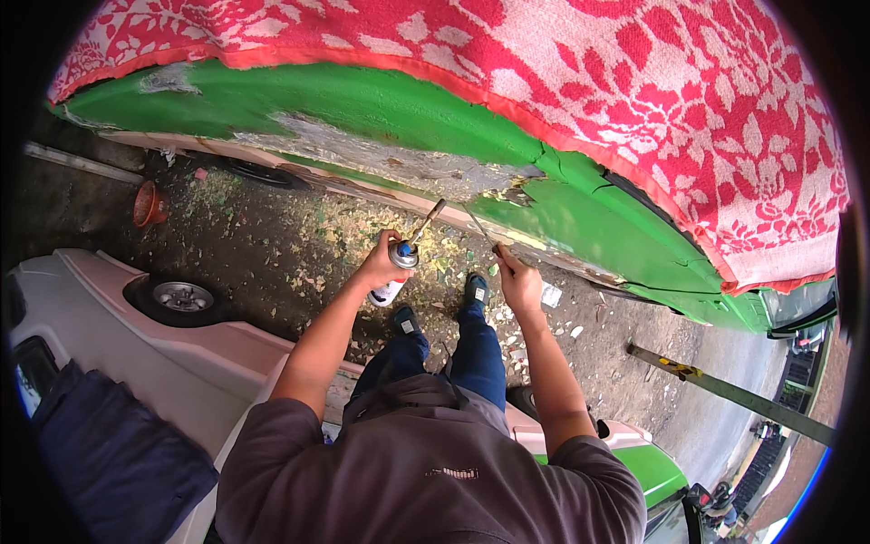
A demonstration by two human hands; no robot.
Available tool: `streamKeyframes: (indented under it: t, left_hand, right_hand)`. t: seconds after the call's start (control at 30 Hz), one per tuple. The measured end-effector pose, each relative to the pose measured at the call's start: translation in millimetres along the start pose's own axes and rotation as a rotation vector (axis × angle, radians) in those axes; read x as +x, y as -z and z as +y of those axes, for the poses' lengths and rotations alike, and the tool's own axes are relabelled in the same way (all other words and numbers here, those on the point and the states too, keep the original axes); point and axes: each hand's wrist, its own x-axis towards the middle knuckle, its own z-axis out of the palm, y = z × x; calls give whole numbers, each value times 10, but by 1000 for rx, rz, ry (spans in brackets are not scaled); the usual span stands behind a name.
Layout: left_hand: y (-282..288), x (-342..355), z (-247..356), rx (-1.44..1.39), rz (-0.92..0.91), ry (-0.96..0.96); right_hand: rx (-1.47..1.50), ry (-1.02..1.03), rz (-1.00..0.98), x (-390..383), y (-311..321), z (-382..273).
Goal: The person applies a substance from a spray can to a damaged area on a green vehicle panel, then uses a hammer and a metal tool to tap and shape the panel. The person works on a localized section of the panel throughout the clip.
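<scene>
The left hand [382,264] is pointing a blowtorch [404,255] toward one o'clock, the right hand [520,284] a thin tool [480,226] toward eleven.

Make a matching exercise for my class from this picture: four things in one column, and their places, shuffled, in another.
Things
1. Torch
2. Towel
3. Thin tool
4. Dark cloth

Places
A. In the right hand
B. Lying on the pale car, lower left
C. In the left hand
D. Draped over the green car

Right pairs: 1-C, 2-D, 3-A, 4-B
</scene>
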Motion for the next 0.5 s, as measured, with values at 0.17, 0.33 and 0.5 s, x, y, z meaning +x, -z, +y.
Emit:
streamKeyframes:
  t: [0.17,0.33,0.5]
  left_hand:
    - [56,-82,10,12,22,-14]
    - [84,-257,-27,-99,38,30]
    - [154,-350,-66,-45,118,-10]
  right_hand:
    - [-37,-61,-30,-21,-169,51]
    - [-29,-105,-57,1,-303,-77]
    - [58,-163,-25,-172,-267,31]
